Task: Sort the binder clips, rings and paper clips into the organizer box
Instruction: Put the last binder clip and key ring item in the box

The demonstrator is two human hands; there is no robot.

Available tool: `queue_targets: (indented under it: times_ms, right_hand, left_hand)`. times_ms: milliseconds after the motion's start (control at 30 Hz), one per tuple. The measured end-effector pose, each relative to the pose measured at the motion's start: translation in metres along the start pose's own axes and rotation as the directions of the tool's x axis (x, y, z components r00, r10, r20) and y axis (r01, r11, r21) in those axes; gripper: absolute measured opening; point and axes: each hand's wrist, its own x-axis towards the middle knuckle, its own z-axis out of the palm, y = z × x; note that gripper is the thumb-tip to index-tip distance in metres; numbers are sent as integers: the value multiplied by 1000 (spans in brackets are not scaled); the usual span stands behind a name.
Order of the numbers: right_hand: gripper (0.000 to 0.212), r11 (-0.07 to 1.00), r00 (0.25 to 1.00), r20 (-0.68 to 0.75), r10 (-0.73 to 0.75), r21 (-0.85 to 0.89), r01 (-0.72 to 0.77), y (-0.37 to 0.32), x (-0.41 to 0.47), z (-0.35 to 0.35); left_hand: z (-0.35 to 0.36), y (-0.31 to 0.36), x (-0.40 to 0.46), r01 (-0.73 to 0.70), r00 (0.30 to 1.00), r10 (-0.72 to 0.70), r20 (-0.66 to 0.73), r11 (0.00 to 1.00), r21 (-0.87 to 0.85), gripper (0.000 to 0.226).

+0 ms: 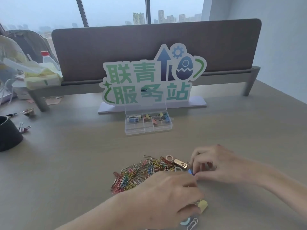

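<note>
1. Nearest the camera, at 6 o'clock, a white paper clip [192,223] and a pale blue ring [185,220] lie on the surface [74,163], partly under the left hand.
2. Left hand [166,195] reaches in from 7 o'clock, palm down, fingers curled over the small items; a yellow binder clip [203,204] sits against its fingertips, though whether they actually grip it cannot be told.
3. Right hand [214,165] comes in from 4 o'clock, its thumb and fingertips pinching a small blue binder clip [191,172].
4. Just beyond the left hand, toward 11 o'clock from it, lies a loose heap of coloured paper clips [141,173].
5. At the heap's 2 o'clock edge sit a rose-gold ring [169,158] and a gold metal clip [180,164], touching each other and close to the right fingers.
6. Well apart at 12 o'clock stands the clear organizer box [148,124], lid raised; its far compartments hold an eraser-like block and several coloured binder clips, the near compartments look bare.
7. Behind the box stands a sign with green characters [147,83], in front of a grey divider panel [149,47].
8. At 9 o'clock are a dark cup [8,135] and a pink binder clip [24,127] beside it.
</note>
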Motion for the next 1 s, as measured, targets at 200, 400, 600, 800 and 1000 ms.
queue_targets:
  times_ms: [200, 400, 600, 800, 1000]
  right_hand:
    - [13, 998, 1000, -13, 27, 51, -27, 2, -3, 3]
    - [7, 999, 999, -9, 41, 15, -41, 7, -3, 1]
    - [23, 993, 981, 179, 76, 78, -91, 8, -10, -13]
    - [27, 986, 982, 172, 72, 138, -97, 8, -12, -14]
    - [24, 986, 990, 121, 71, 141, -88, 6, -9, -12]
  left_hand:
    - [15, 14, 6, 22, 997, -24, 71, 1000, 19, 11]
    - [15, 17, 4, 59, 991, -72, 113, 992, 115, 7]
    - [18, 21, 2, 76, 981, -103, 166, 985, 157, 17]
    - [21, 20, 4, 148, 980, -149, 131, 989, 18, 16]
    - [8, 19, 5, 229, 973, -230, -6, 969, -87, 12]
